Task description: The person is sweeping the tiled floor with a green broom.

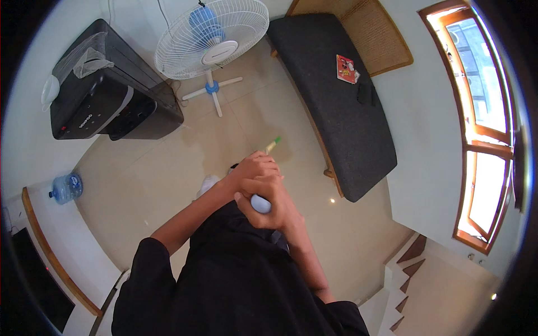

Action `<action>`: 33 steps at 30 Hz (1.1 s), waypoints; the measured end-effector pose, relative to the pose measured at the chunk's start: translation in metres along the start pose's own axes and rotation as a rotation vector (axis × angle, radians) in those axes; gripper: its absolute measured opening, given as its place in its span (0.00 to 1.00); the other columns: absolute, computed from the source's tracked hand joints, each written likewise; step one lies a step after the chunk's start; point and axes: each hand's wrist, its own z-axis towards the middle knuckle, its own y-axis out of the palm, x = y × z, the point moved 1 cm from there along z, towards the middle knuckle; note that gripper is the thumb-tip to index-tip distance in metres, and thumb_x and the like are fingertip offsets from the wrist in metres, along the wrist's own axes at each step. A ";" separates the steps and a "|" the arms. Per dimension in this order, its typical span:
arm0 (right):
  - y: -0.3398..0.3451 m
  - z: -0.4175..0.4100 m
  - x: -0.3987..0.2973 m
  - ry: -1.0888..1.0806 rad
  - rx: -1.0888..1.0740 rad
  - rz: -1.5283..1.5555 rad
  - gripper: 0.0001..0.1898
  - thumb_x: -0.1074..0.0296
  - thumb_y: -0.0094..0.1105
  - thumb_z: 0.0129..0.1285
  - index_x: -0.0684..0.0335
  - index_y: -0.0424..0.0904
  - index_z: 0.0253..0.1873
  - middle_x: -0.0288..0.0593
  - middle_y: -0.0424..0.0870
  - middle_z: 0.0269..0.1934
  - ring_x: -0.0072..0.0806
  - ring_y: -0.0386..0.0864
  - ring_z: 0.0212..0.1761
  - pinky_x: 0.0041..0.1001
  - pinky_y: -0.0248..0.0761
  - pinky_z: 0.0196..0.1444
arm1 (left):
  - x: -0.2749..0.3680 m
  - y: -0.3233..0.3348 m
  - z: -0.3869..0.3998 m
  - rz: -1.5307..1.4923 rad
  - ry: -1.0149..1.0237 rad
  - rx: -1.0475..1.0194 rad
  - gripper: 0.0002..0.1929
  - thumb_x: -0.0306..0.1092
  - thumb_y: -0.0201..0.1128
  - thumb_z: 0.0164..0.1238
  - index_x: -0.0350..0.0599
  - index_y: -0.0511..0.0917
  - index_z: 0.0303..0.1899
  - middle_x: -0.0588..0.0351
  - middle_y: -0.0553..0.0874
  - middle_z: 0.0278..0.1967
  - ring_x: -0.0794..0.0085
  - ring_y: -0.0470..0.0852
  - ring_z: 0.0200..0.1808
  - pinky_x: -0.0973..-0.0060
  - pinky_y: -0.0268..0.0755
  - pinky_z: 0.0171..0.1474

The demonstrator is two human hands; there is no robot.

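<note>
Both hands are wrapped around a pole-like handle [260, 204] in front of my body. Its rounded light-blue end pokes up through the curled fingers of my right hand [273, 197]. My left hand [256, 168] grips it just beyond, touching the right. Past the left fingers a short yellowish part with a green tip [275, 142] shows over the tiled floor [239, 130]. My hands hide the middle of the handle, and what its far end belongs to cannot be made out.
A white and blue stand fan [220, 52] and a black water dispenser [122, 96] stand ahead. On the right is a dark cushioned bench [332, 113] bearing a red booklet [346, 69]. A blue water jug [67, 188] lies at the left wall; stairs [403, 281] are lower right.
</note>
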 end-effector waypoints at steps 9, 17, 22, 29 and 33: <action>0.012 -0.022 0.109 -0.144 0.070 0.018 0.08 0.79 0.57 0.48 0.65 0.67 0.23 0.47 0.70 0.19 0.42 0.70 0.25 0.34 0.63 0.35 | -0.060 0.041 -0.013 0.534 -0.058 0.021 0.08 0.39 0.58 0.63 0.48 0.78 0.29 0.57 0.83 0.32 0.63 0.82 0.43 0.61 0.68 0.56; -0.002 -0.110 0.169 0.084 0.160 0.024 0.04 0.75 0.61 0.45 0.60 0.74 0.26 0.39 0.76 0.24 0.31 0.75 0.29 0.29 0.69 0.42 | -0.085 0.180 -0.012 -0.286 -0.078 -0.448 0.24 0.47 0.69 0.43 0.43 0.77 0.40 0.48 0.80 0.39 0.51 0.79 0.44 0.59 0.70 0.51; -0.018 -0.155 0.137 0.344 0.027 0.005 0.05 0.72 0.60 0.45 0.62 0.72 0.24 0.41 0.75 0.20 0.34 0.76 0.27 0.31 0.69 0.36 | -0.039 0.219 -0.004 -0.483 0.373 -0.613 0.30 0.46 0.73 0.25 0.42 0.77 0.38 0.48 0.80 0.38 0.53 0.78 0.43 0.60 0.69 0.47; 0.031 -0.144 0.208 0.481 0.003 -0.267 0.11 0.61 0.64 0.46 0.62 0.77 0.26 0.46 0.80 0.23 0.39 0.80 0.31 0.38 0.72 0.39 | -0.070 0.261 -0.025 -0.780 0.437 -0.604 0.25 0.43 0.75 0.29 0.46 0.77 0.34 0.52 0.79 0.35 0.58 0.76 0.39 0.63 0.67 0.44; 0.019 -0.113 0.156 0.396 0.034 -0.225 0.14 0.57 0.66 0.49 0.62 0.78 0.26 0.46 0.80 0.24 0.40 0.81 0.31 0.37 0.71 0.37 | -0.077 0.246 -0.036 -0.629 0.310 -0.507 0.17 0.39 0.72 0.36 0.46 0.77 0.31 0.53 0.79 0.32 0.58 0.77 0.40 0.63 0.69 0.42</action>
